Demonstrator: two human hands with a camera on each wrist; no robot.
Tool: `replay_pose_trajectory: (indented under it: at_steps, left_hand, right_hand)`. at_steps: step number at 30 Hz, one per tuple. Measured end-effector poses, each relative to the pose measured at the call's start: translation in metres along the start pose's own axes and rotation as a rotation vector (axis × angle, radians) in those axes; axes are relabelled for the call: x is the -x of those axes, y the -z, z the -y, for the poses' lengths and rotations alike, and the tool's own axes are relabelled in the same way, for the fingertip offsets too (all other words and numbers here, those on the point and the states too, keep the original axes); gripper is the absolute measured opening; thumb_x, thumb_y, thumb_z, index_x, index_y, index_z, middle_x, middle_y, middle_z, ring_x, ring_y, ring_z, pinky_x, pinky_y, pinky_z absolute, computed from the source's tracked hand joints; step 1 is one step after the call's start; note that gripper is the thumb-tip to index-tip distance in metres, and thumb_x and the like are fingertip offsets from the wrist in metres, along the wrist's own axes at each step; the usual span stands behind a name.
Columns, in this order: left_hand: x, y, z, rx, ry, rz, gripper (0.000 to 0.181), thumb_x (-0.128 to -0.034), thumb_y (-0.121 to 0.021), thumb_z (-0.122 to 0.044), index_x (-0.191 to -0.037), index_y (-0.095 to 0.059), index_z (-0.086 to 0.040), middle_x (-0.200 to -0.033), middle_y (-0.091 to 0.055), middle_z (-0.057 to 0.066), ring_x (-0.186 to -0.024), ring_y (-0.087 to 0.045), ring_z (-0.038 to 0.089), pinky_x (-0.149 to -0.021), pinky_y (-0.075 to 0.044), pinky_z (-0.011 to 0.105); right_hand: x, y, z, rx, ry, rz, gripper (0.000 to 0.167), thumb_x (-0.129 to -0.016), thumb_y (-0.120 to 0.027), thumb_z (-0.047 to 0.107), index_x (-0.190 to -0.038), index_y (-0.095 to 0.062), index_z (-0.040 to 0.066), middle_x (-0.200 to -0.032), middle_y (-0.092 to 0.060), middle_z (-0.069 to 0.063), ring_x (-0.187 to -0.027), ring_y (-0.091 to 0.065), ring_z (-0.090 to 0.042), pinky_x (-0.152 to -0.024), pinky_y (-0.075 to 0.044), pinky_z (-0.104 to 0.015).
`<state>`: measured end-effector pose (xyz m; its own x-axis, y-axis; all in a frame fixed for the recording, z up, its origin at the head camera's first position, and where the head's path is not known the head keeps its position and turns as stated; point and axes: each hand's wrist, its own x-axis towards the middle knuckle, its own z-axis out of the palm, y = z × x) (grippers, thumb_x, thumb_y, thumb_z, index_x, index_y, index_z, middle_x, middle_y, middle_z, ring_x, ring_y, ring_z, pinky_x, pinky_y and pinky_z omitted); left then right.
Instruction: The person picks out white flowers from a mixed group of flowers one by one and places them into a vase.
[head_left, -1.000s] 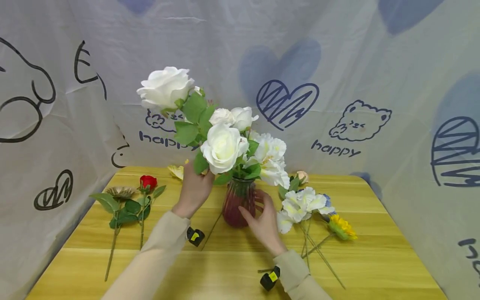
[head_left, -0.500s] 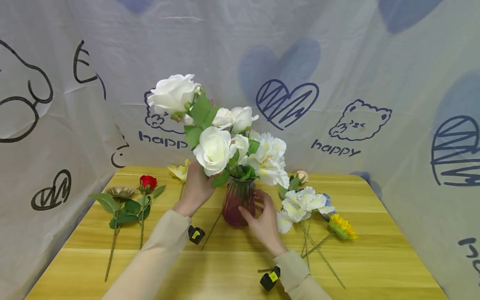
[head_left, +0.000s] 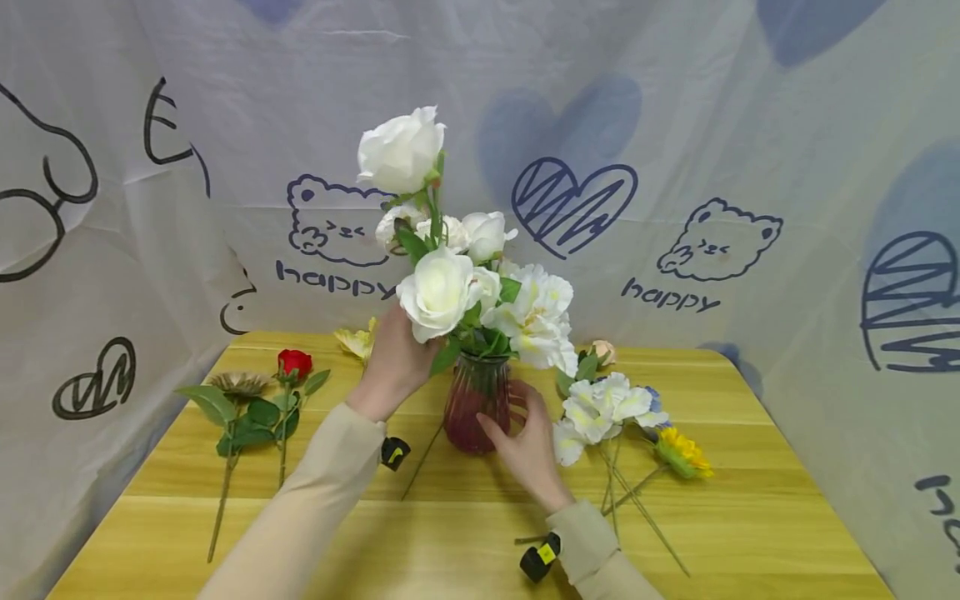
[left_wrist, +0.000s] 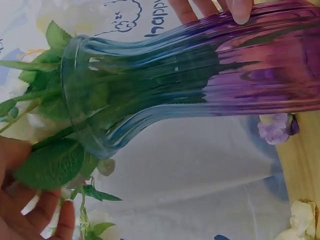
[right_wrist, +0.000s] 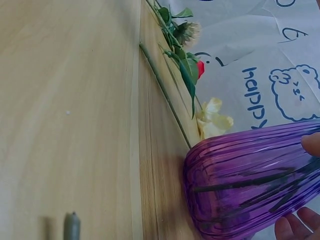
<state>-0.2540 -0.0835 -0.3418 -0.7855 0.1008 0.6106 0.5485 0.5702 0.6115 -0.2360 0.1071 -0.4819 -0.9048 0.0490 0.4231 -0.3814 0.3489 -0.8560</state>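
Note:
A ribbed glass vase (head_left: pixel 474 408), purple below and clear bluish at its rim, stands upright at the table's middle. My right hand (head_left: pixel 528 446) grips its side, thumb and fingers on the glass. White roses and a ruffled white flower (head_left: pixel 536 317) rise from it. Just left of the rim, my left hand (head_left: pixel 401 354) holds the green stem of a white rose (head_left: pixel 401 152), whose bloom stands highest. In the left wrist view, the left fingers (left_wrist: pixel 42 210) curl by a green leaf (left_wrist: pixel 52 162) at the vase mouth. Blooms partly hide the left fingertips in the head view.
On the table's left lie a red rose (head_left: pixel 294 364) and a beige flower (head_left: pixel 240 383). A yellow flower (head_left: pixel 356 342) lies behind my left hand. To the right are white blooms (head_left: pixel 603 408), a yellow sunflower (head_left: pixel 682 454) and a pale peach rose (head_left: pixel 603 352). Printed cloth hangs behind.
The tall white rose has swung right and become more upright over the vase. My left hand has shifted slightly with it. The right hand and the vase stay in place.

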Motion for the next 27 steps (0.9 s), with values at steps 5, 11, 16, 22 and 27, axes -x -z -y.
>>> replay_pose_trajectory:
  at_steps: [5,11,16,22,27]
  left_hand:
    - [0.003,-0.005,0.007,0.029,0.011,0.100,0.041,-0.0823,-0.066,0.011,-0.121,-0.055,0.007,-0.111,-0.066,0.025,-0.104,-0.065,0.040,-0.096,-0.057,0.052]
    - [0.009,-0.007,0.014,0.007,-0.063,0.104,0.054,-0.0733,-0.073,0.014,-0.124,-0.055,0.008,-0.117,-0.064,0.026,-0.111,-0.062,0.042,-0.104,-0.051,0.055]
    - [0.012,-0.008,0.015,0.040,-0.034,0.114,0.051,-0.0768,-0.074,0.013,-0.124,-0.055,0.008,-0.118,-0.064,0.026,-0.113,-0.062,0.042,-0.105,-0.051,0.054]
    - [0.015,-0.012,0.021,0.103,-0.019,0.001,0.035,-0.0831,-0.066,0.016,-0.116,-0.058,0.008,-0.109,-0.067,0.027,-0.106,-0.065,0.041,-0.099,-0.054,0.054]
    - [0.017,-0.014,0.023,0.098,-0.050,-0.085,0.028,-0.0854,-0.066,0.013,-0.112,-0.062,0.007,-0.106,-0.070,0.027,-0.102,-0.069,0.041,-0.092,-0.058,0.054]
  right_hand:
    - [0.000,0.000,-0.001,-0.004,0.003,0.002,0.059,-0.087,-0.080,0.018,-0.136,-0.051,0.001,-0.131,-0.058,-0.021,-0.118,-0.060,-0.040,-0.097,-0.057,-0.052]
    - [0.000,-0.001,0.001,0.008,0.009,0.003,0.060,-0.086,-0.080,0.015,-0.136,-0.051,-0.001,-0.130,-0.057,-0.022,-0.117,-0.061,-0.041,-0.096,-0.058,-0.052]
    - [0.000,0.000,0.002,0.003,-0.007,0.009,0.062,-0.085,-0.080,0.014,-0.137,-0.050,-0.001,-0.131,-0.057,-0.022,-0.118,-0.061,-0.040,-0.097,-0.057,-0.051]
    - [0.001,0.000,0.000,0.006,-0.007,0.013,0.061,-0.085,-0.080,0.014,-0.137,-0.050,-0.001,-0.131,-0.057,-0.022,-0.118,-0.061,-0.040,-0.097,-0.057,-0.052]
    - [0.003,0.001,0.000,-0.006,0.000,0.000,0.060,-0.086,-0.079,0.014,-0.136,-0.050,-0.001,-0.130,-0.058,-0.022,-0.117,-0.061,-0.040,-0.095,-0.057,-0.052]
